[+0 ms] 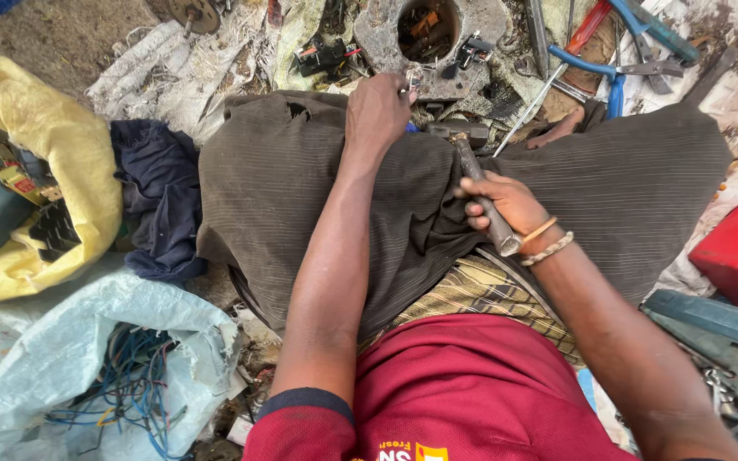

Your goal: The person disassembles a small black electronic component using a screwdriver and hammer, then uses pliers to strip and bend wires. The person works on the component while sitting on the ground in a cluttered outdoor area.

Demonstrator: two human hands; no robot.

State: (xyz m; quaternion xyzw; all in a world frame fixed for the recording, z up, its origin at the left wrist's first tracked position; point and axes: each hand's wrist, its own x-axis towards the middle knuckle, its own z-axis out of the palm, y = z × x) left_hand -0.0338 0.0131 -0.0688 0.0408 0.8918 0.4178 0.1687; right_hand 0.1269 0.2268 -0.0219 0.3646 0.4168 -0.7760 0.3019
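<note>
You sit on dirt ground littered with rags and tools, with one yellow sack (40,171) at left and one pale sack of wires (87,358) at lower left. Your right hand (506,205) is closed around one hammer (476,175) at centre. Your left hand (377,111), top centre, pinches something small, hidden by the fingers, beside a metal block with a round hole (433,38).

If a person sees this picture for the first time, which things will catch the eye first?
In the centre, the right hand grips a metal hammer over the lap, while the left hand holds a small metal part against the grey block with a round hole. A yellow sack lies at the left and blue-handled pliers at the upper right.
</note>
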